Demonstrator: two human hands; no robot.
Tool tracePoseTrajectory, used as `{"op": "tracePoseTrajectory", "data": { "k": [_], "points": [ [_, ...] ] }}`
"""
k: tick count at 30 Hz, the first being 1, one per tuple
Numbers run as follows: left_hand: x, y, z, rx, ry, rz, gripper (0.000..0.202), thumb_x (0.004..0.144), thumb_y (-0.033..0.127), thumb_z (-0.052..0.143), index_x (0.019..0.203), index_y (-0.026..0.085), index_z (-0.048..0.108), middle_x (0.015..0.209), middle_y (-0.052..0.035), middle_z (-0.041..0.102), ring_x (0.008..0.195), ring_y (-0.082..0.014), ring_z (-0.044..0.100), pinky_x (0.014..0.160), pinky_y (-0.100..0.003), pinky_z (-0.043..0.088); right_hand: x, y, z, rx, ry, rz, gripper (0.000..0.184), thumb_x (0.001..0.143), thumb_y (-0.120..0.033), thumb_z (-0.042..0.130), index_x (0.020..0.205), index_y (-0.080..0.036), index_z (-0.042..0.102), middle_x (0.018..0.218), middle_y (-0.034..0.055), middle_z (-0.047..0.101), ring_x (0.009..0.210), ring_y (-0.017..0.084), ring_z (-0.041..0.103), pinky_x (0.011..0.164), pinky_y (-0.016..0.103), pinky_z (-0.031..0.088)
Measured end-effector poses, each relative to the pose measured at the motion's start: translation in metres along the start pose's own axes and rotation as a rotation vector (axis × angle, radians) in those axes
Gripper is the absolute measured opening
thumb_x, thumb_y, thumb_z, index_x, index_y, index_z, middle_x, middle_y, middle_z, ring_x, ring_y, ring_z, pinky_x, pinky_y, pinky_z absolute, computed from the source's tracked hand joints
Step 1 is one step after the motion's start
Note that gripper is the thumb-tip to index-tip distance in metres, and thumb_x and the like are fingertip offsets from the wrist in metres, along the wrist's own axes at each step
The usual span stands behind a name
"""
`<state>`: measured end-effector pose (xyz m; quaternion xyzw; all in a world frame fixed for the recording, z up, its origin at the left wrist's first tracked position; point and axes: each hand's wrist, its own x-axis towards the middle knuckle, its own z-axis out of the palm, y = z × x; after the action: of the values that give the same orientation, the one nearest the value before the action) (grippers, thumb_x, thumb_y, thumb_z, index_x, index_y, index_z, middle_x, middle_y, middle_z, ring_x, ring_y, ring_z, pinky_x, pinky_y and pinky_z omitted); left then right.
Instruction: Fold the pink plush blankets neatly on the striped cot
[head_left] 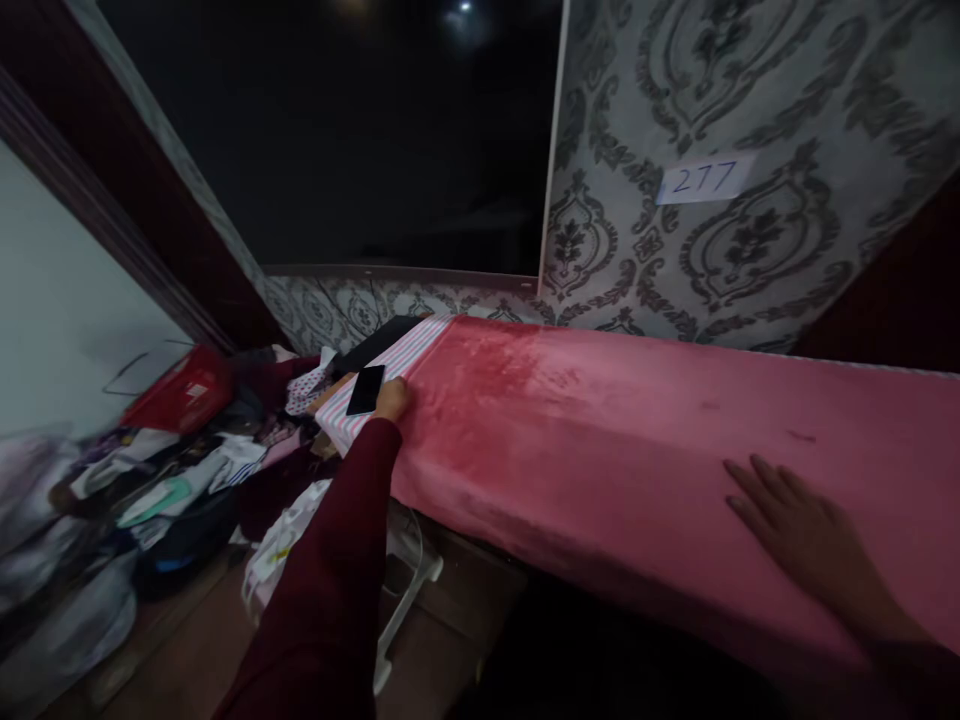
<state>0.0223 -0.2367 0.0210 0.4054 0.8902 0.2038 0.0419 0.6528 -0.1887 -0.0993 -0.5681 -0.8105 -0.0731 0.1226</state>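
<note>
- While lying full length along the raised surface, pink plush fabric (600, 450): flat and mostly smooth, with a darker brushed patch toward the left end.
- Left hand (390, 400): narrow, fingers curled down at the left end of the plush fabric, beside the striped fabric. Grip on either cloth: not determinable from this view.
- Right hand (795, 520): wide, fingers spread, palm down on the plush fabric, near its front edge, holding nothing.
- Pink-and-white striped fabric (409, 352): exposed past the left end of the plush fabric, apparently beneath it.
- Black smartphone (366, 390): flat on the striped fabric, just beyond the left hand.
- State of work: plush fabric spread across the visible length, no folds showing; striped end left uncovered. Far right end outside the view.
- Surroundings, left of the surface: heap of mixed clothing (187, 480), red bag (180, 390) on top of the heap, white plastic frame (409, 590) below the near edge.
- Background: grey damask wallpaper (750, 230) carrying a paper label (705, 178) marked "277".
</note>
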Motion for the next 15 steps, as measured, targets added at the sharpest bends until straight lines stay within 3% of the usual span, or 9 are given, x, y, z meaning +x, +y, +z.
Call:
{"op": "tracePoseTrajectory", "data": {
  "k": [5, 9, 12, 15],
  "points": [
    [0.015, 0.005, -0.004, 0.022, -0.005, -0.045, 0.032, 0.087, 0.019, 0.060, 0.117, 0.010, 0.066, 0.120, -0.0292, 0.072, 0.117, -0.0398, 0.068, 0.095, -0.047, 0.051, 0.002, -0.005, -0.005, -0.011, -0.013, 0.002, 0.077, 0.098, -0.055, 0.013, 0.154, -0.021, 0.054, 0.166, 0.0162, 0.040, 0.152, 0.038, 0.038, 0.113, 0.062, 0.041],
    [0.022, 0.002, -0.007, -0.048, 0.016, -0.010, 0.021, 0.083, 0.022, 0.064, 0.103, 0.018, 0.066, 0.104, -0.0202, 0.075, 0.111, -0.0370, 0.069, 0.096, -0.046, 0.050, 0.002, -0.005, -0.004, -0.016, -0.007, 0.023, 0.078, 0.099, -0.056, 0.011, 0.154, -0.021, 0.055, 0.166, 0.0138, 0.041, 0.153, 0.037, 0.037, 0.115, 0.061, 0.040],
    [0.025, -0.003, -0.006, -0.177, 0.017, 0.026, 0.014, 0.077, 0.018, 0.063, 0.091, 0.021, 0.064, 0.079, -0.0097, 0.071, 0.089, -0.0294, 0.070, 0.085, -0.040, 0.051, 0.002, -0.006, -0.005, -0.015, -0.027, 0.027, 0.079, 0.099, -0.058, 0.010, 0.154, -0.021, 0.054, 0.167, 0.0126, 0.040, 0.153, 0.037, 0.036, 0.115, 0.062, 0.039],
    [0.027, -0.006, -0.001, -0.378, -0.004, 0.110, 0.014, 0.070, 0.017, 0.060, 0.084, 0.021, 0.063, 0.061, -0.0007, 0.061, 0.064, -0.0205, 0.061, 0.070, -0.033, 0.050, 0.002, -0.009, -0.012, -0.010, -0.044, 0.038, 0.076, 0.100, -0.056, 0.014, 0.156, -0.022, 0.051, 0.167, 0.0141, 0.039, 0.154, 0.037, 0.035, 0.116, 0.061, 0.038]
  ]
}}
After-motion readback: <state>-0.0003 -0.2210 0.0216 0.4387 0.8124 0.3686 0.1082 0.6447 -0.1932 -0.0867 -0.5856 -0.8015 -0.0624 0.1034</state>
